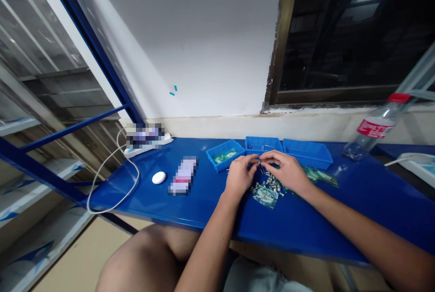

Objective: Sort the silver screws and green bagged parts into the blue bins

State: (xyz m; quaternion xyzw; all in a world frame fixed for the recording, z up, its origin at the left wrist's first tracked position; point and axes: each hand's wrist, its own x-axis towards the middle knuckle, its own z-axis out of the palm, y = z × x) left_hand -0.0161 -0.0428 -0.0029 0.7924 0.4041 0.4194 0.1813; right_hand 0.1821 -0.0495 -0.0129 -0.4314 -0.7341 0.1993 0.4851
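My left hand [239, 175] and my right hand [288, 172] meet over the blue table, fingertips pinched close together. A small metal part [259, 163] shows between them; its exact kind is too small to make out. Just below my fingers lies a pile of loose silvery metal pieces [271, 182]. In front of that pile rests a clear greenish plastic bag [266, 196] with small parts inside. More such bags [317, 175] lie to the right, partly hidden by my right hand.
Along the wall stand a blue bin with green packets [224, 152], a middle bin [263, 141] with a few small parts, and a right bin [307, 153]. A plastic bottle [374, 128] leans at right. A white oval object [158, 177], a blurred rectangle [183, 175] and a cable [102, 212] lie left.
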